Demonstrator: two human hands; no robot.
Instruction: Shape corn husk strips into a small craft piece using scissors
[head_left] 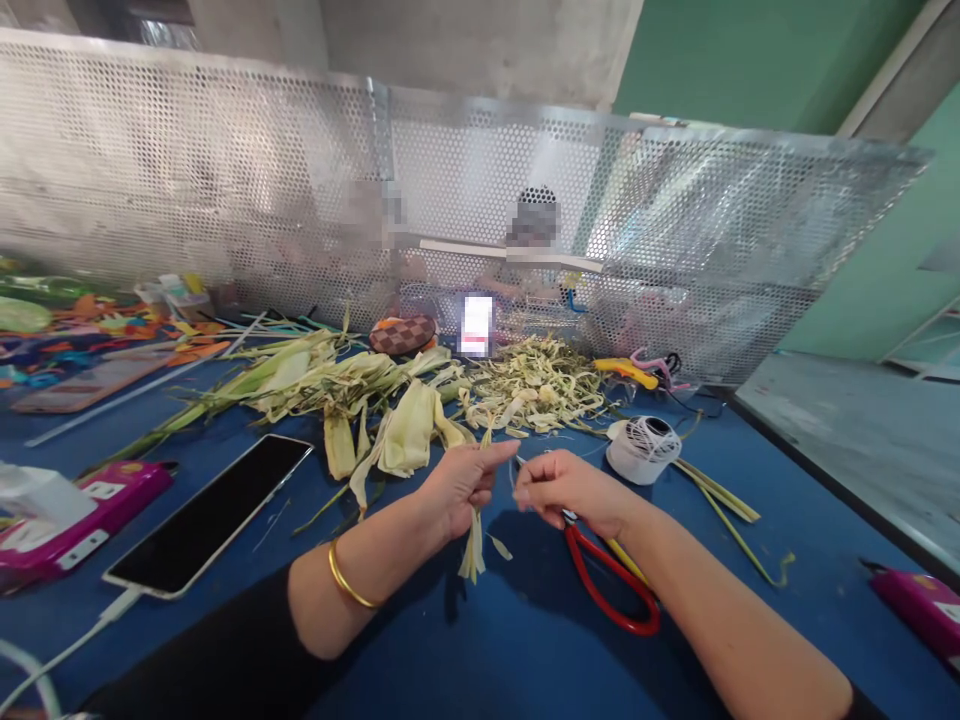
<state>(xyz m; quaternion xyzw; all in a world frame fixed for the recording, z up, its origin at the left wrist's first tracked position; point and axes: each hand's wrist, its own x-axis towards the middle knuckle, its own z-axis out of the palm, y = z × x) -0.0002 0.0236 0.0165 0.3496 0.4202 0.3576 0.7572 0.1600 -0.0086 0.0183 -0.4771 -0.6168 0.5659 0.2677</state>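
My left hand (461,487) is closed around a small bundle of pale corn husk strips (472,550), whose ends hang below the fingers; its index finger points out to the right. Close beside it, my right hand (559,485) pinches what looks like a thin white thread (513,470), faint against the blue table. Scissors with red handles (600,590) lie partly under my right hand and wrist, their blades mostly hidden. A ball of white thread (643,450) rests just beyond that hand. A loose husk scrap (499,546) lies on the table below.
Corn husks (409,430) and a heap of shredded strips (536,385) lie ahead. A phone (214,515) and a magenta power strip (97,510) are at left. Yellow-handled pliers (626,372) sit at the back right. A perforated metal screen (300,190) closes the far edge; a person is behind it.
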